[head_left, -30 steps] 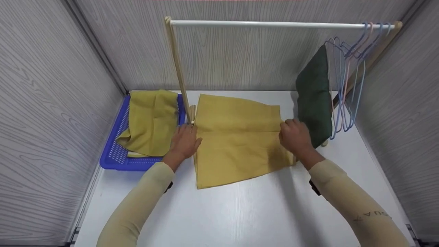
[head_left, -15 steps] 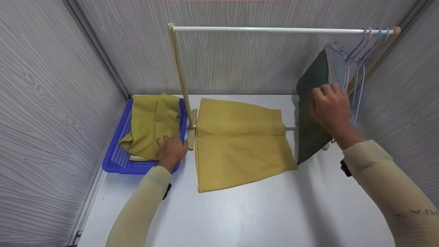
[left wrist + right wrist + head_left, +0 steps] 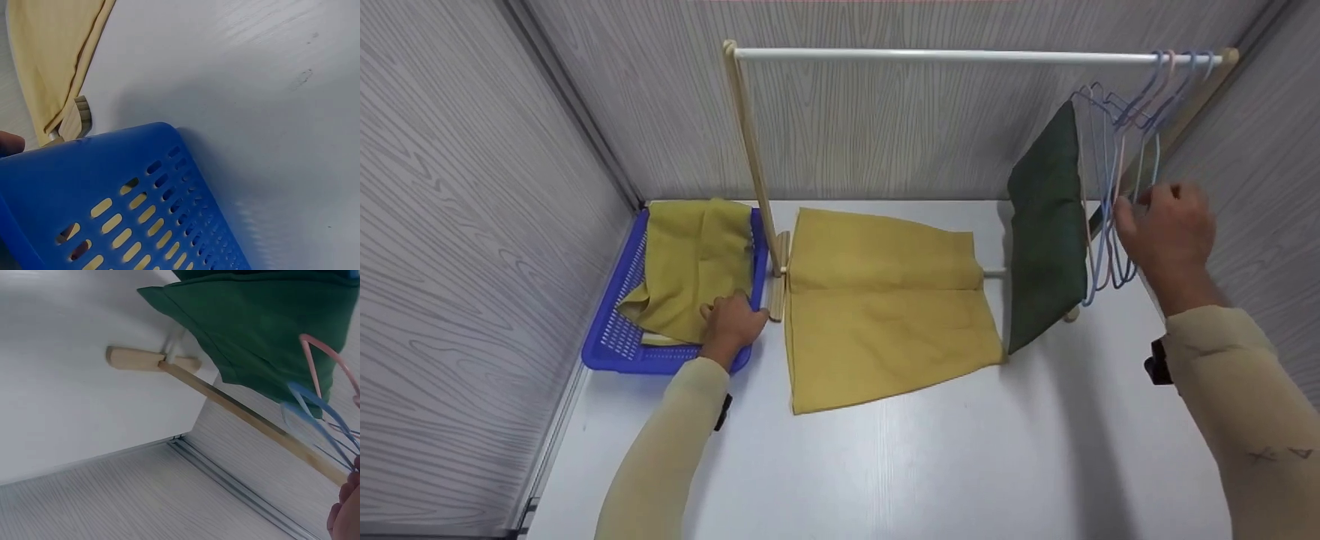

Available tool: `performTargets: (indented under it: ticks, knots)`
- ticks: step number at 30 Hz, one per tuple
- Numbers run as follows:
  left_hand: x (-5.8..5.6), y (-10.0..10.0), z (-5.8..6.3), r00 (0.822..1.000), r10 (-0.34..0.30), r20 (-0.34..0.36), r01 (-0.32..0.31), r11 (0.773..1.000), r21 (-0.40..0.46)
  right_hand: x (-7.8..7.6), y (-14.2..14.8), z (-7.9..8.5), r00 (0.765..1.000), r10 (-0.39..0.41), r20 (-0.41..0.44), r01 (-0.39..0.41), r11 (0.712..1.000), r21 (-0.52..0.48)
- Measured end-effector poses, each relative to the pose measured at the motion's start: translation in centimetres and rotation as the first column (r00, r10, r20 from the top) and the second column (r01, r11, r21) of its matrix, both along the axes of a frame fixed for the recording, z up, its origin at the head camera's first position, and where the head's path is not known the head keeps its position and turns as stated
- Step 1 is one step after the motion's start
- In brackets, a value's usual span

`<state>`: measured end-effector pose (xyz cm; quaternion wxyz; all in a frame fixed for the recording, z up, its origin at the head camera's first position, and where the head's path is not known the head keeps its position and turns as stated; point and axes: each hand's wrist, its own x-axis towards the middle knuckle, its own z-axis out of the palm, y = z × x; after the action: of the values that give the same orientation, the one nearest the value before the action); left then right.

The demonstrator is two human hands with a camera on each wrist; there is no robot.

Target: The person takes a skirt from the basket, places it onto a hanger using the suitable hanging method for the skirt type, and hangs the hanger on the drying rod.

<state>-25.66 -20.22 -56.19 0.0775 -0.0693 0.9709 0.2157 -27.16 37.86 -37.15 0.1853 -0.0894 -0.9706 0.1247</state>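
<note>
My left hand (image 3: 731, 322) lies over the right side of the blue basket (image 3: 598, 352) in the head view. Its fingers are loose on the folded yellow cloth (image 3: 682, 262) inside, and the thumb reaches outside the rim. At the far right, my right hand (image 3: 1174, 229) is beside the pink and blue wire hangers (image 3: 1099, 255). Thumb and index finger stand apart there, overlapping a blue hanger. In the right wrist view, curled fingers (image 3: 351, 486) show right at the blue hangers (image 3: 315, 413). A flat yellow garment (image 3: 885, 322) is spread on the table between the hands.
A wooden rack with a white rail (image 3: 960, 55) spans the back. From it hangs a dark green garment (image 3: 1046, 232) left of the hangers. The rack's left post (image 3: 750, 157) stands between basket and yellow garment. Grey panels enclose the white table (image 3: 885, 472).
My right hand has left the yellow garment's right edge and moved right, past the green garment to the hangers. My left hand has moved from the garment's left edge onto the basket.
</note>
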Motion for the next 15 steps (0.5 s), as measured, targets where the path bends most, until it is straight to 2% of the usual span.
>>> performTargets:
  ticks: [6, 10, 15]
  knots:
    - [0.0, -0.1, 0.3, 0.994, -0.096, 0.043, 0.101, 0.989, -0.107, -0.2, -0.2, -1.2, 0.999, -0.010, -0.032, 0.009, 0.999, -0.032]
    - [0.0, 0.0, 0.3, 0.992, -0.106, 0.068, 0.113, 0.986, -0.122, -0.5, -0.6, -1.5, 0.999, -0.024, -0.044, 0.023, 0.999, -0.040]
    - [-0.3, 0.0, 0.5, 0.992, -0.112, 0.064, 0.119, 0.987, -0.112, -0.7, -0.9, -1.1, 0.999, -0.032, -0.021, 0.031, 0.999, -0.024]
